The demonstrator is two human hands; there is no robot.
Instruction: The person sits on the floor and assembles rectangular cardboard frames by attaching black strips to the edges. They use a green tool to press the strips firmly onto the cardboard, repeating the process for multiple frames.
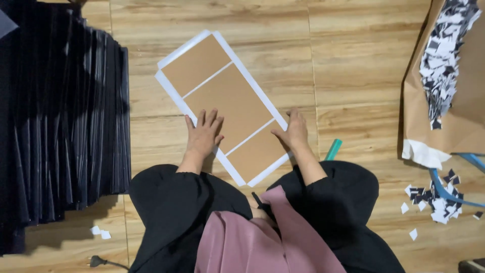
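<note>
Brown-panelled white sheet (222, 103) lies flat on the wooden floor, under both hands: left hand (203, 135) spread on it, right hand (292, 132) pressing its edge, fingers loosely together. Uneven pressure could skew or crease it.

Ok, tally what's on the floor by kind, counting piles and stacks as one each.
White sheet with brown panels, both hands on it: 1
Brown panels: 3
Left hand: 1
Right hand: 1
Dark stack: 1
Brown paper holding scraps: 1
Loose scrap pile: 1
Teal tool: 1
Total: 10
</note>
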